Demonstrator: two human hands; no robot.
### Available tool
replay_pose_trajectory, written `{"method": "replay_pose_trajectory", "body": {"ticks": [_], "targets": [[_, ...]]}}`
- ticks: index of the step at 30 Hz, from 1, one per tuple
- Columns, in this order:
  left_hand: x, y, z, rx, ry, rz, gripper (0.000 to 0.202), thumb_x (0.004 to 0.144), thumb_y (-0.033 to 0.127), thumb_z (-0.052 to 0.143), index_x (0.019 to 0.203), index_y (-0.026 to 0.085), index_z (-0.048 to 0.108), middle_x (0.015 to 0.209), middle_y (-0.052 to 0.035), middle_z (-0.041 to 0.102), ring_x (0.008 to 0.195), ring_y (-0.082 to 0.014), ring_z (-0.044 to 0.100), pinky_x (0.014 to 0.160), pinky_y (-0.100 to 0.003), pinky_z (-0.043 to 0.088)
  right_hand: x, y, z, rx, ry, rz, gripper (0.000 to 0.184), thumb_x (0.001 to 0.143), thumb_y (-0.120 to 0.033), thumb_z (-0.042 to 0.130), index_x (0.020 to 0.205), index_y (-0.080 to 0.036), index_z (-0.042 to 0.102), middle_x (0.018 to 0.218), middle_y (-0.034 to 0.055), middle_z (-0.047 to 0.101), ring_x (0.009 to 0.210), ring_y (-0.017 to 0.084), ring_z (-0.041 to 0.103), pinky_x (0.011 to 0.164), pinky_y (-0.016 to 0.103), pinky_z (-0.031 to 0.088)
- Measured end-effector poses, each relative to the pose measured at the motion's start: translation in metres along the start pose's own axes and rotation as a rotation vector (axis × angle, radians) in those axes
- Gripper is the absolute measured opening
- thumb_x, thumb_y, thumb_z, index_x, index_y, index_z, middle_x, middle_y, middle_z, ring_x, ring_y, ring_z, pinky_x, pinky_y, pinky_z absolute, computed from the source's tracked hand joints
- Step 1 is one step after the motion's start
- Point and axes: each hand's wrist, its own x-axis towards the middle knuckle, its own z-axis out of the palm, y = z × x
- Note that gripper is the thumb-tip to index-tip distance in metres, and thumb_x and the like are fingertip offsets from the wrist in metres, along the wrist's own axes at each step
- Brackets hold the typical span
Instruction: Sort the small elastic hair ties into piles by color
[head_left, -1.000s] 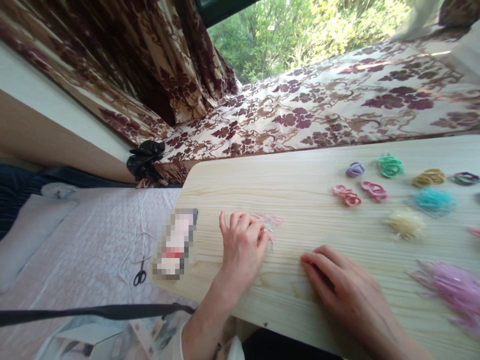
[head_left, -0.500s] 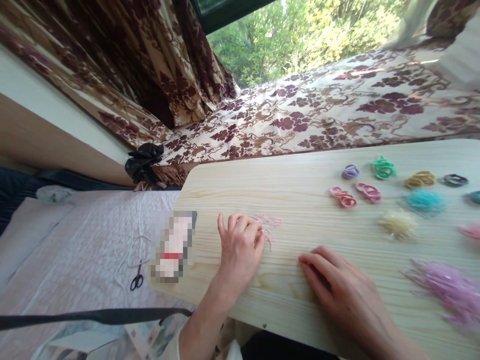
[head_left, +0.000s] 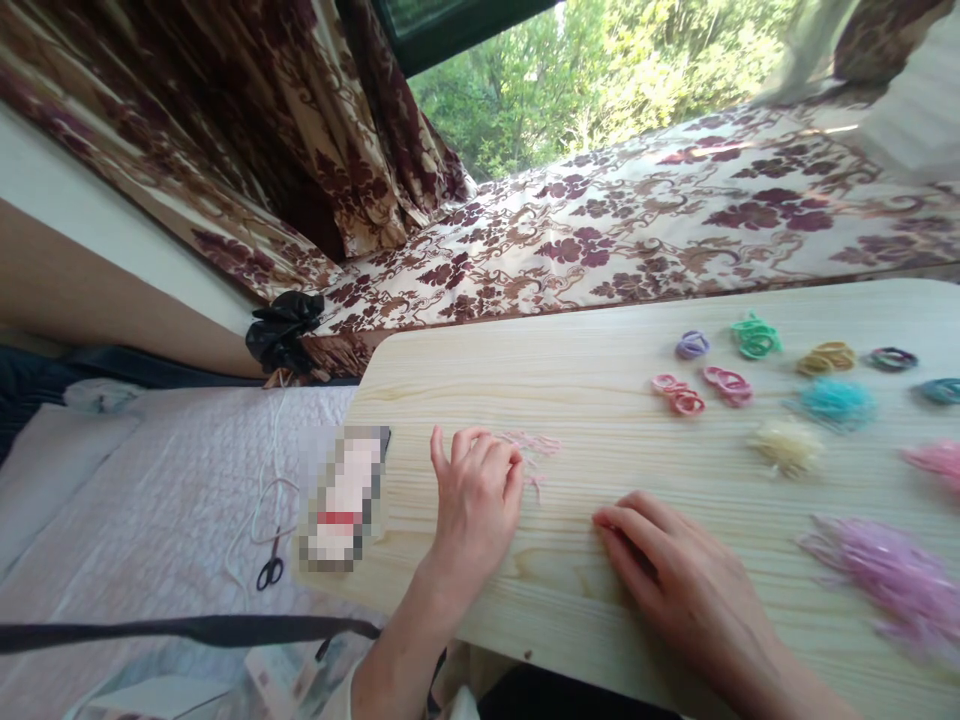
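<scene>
My left hand [head_left: 478,495] rests on the wooden table with its fingers bent down and thumb and index finger together. At those fingertips lies a small loose spread of thin pale pink bands [head_left: 541,443]. Whether a band is pinched there is hidden. To the right, my right hand [head_left: 671,575] lies on its side on the tabletop [head_left: 555,570], thumb pressed to the fingers. What that pinch holds, if anything, is too small to make out. A larger pile of lilac-pink bands [head_left: 889,585] is beyond it on the right.
Toward the back right are hair ties in purple [head_left: 692,344], green [head_left: 756,336], red-pink [head_left: 679,395] and mustard [head_left: 825,357], plus turquoise [head_left: 836,402] and cream [head_left: 786,445] band piles. A blurred-out flat object [head_left: 346,498] is at the left edge; scissors [head_left: 270,572] lie on the bed.
The view has shifted slightly, so the table things sit a little farther left. Both hands keep nearly the same place and pose.
</scene>
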Motion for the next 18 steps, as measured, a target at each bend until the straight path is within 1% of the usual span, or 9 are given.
{"method": "replay_pose_trajectory", "body": {"ticks": [3,7,12,15,18], "targets": [[-0.001,0.003,0.0,-0.046,0.008,0.028,0.013,0.089,0.012,0.055,0.082,0.022,0.059,0.085,0.0019,0.07,0.109,-0.0226,0.056,0.113,-0.063,0.014,0.001,0.0,-0.002,0.015,-0.021,-0.016,0.028,0.097,-0.025,0.038,0.088,-0.023,0.065,0.08,0.0008,0.066,0.067,0.013,0.065,0.058,0.024,0.047],[-0.003,0.008,0.004,-0.067,0.004,0.058,0.015,0.086,0.01,0.059,0.078,0.023,0.06,0.081,0.0025,0.071,0.106,-0.0226,0.058,0.114,-0.063,0.014,0.005,0.0,-0.007,0.048,-0.017,-0.009,0.028,0.097,-0.024,0.037,0.095,-0.023,0.065,0.084,0.0016,0.068,0.067,0.012,0.065,0.057,0.023,0.047],[-0.006,0.015,0.003,-0.118,0.01,0.13,0.016,0.088,0.009,0.056,0.078,0.022,0.059,0.081,0.0019,0.07,0.105,-0.0215,0.059,0.114,-0.06,0.018,0.015,-0.004,-0.012,0.114,0.081,0.042,0.025,0.098,-0.026,0.041,0.097,-0.021,0.065,0.088,0.0032,0.068,0.072,0.012,0.066,0.061,0.023,0.049],[-0.008,0.021,0.001,-0.153,0.002,0.208,0.017,0.089,0.009,0.054,0.08,0.022,0.059,0.083,0.0026,0.07,0.107,-0.02,0.058,0.115,-0.057,0.018,0.021,-0.005,-0.014,0.206,0.073,0.101,0.023,0.097,-0.027,0.044,0.095,-0.021,0.066,0.085,0.0025,0.068,0.067,0.011,0.065,0.06,0.023,0.049],[-0.009,0.028,0.002,-0.176,0.016,0.271,0.017,0.09,0.01,0.053,0.082,0.023,0.06,0.083,0.0026,0.07,0.109,-0.0195,0.058,0.115,-0.054,0.018,0.023,-0.004,-0.016,0.279,0.051,0.155,0.021,0.096,-0.026,0.046,0.089,-0.022,0.066,0.081,0.0013,0.066,0.065,0.011,0.063,0.059,0.023,0.048]]}}
